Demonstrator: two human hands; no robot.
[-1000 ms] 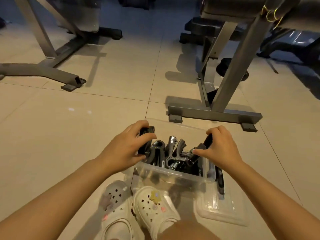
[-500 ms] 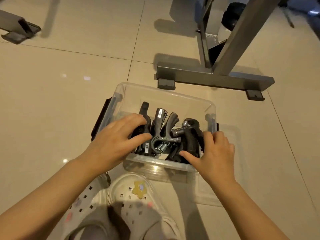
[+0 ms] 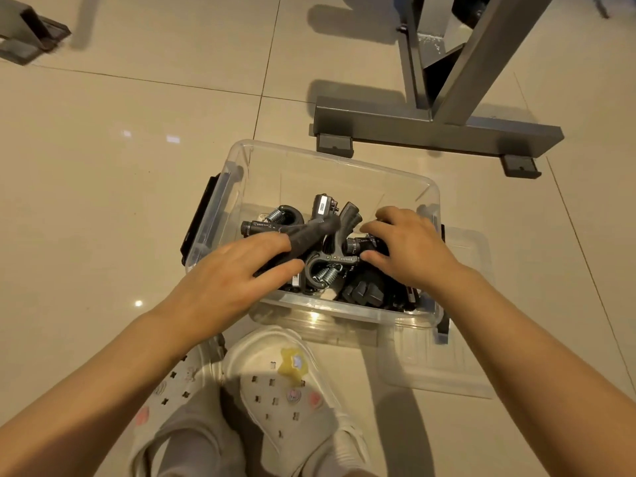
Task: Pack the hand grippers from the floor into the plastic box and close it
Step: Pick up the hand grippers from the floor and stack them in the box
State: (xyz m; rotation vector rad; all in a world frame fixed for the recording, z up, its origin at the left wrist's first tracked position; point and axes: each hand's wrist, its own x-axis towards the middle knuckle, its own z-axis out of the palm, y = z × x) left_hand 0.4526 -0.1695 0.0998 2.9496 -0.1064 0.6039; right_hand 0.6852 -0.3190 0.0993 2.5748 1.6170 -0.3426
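Large glossy beige tiles are covering the floor (image 3: 120,208), with thin dark grout lines running between them. Small bright spots of overhead light are glinting off the tiles at the left. A grey metal frame (image 3: 437,130) is standing at the upper right, its flat base bar resting on dark rubber feet (image 3: 520,166) and its slanted posts rising out of view. It is casting soft shadows onto the tiles behind it. Another grey metal foot (image 3: 32,37) is poking in at the upper left corner.
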